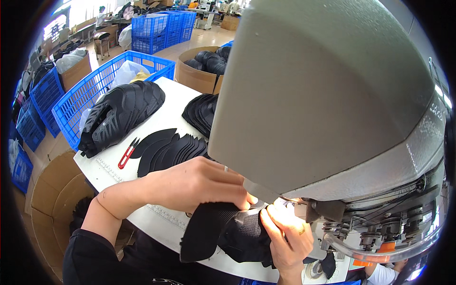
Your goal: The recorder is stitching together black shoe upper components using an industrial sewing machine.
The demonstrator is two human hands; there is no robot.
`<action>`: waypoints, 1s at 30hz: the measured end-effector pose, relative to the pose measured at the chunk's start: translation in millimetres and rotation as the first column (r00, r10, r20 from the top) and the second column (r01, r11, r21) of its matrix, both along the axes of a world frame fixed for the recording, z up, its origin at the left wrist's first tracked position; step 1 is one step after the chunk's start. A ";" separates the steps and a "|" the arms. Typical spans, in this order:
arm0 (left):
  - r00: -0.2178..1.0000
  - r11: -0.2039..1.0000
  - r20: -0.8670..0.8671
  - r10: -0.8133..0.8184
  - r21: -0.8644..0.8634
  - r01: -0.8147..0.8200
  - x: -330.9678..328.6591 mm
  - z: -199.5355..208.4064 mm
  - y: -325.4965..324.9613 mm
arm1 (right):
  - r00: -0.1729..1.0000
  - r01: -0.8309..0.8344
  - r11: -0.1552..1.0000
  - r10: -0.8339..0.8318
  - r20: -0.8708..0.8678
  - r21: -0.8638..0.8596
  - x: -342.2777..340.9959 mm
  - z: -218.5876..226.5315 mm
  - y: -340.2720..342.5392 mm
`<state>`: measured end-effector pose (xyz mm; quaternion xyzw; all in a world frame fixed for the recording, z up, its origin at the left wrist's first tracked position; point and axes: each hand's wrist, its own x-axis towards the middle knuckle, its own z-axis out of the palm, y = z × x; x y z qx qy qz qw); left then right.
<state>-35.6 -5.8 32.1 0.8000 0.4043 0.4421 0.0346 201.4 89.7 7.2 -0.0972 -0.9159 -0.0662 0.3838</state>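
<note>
My left hand (209,183) is closed, its fingertips pinching the upper edge of a black shoe upper (244,237). A curved black flap (204,232) of the work hangs below that hand. On the other side, my right hand (289,235) grips the same upper with bent fingers. Both hands work under the grey head of a sewing machine (323,95), which hides the needle area. A fan of black curved pieces (171,152) lies just beyond my left wrist. Beside it rest red-handled thread snips (127,154).
Stacked black shoe uppers (126,111) sit on the white table (166,90), near a blue crate (85,102). More black pieces (200,114) stand against the machine. A round cardboard bin (50,209) is at lower left. A co-worker's white sleeve (380,275) shows at lower right.
</note>
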 end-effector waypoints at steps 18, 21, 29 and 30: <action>0.986 0.993 -0.154 0.068 0.103 -0.052 -2.0 -2.3 2.3 | 0.999 0.052 0.999 -0.052 0.001 0.003 -2.3 0.3 -2.0; 0.998 0.988 0.045 0.049 -0.147 -0.042 -9.4 -18.2 6.7 | 0.998 0.064 0.998 -0.064 0.020 -0.017 -1.7 1.9 -2.4; 0.997 0.999 -0.067 0.045 0.029 -0.043 3.3 -1.1 -1.3 | 0.997 0.071 0.997 -0.070 0.019 -0.043 2.2 -1.5 -3.1; 0.990 0.998 -0.129 0.058 -0.023 -0.061 2.9 0.4 -2.9 | 0.996 0.085 0.996 -0.084 0.026 -0.041 3.1 -2.5 -2.4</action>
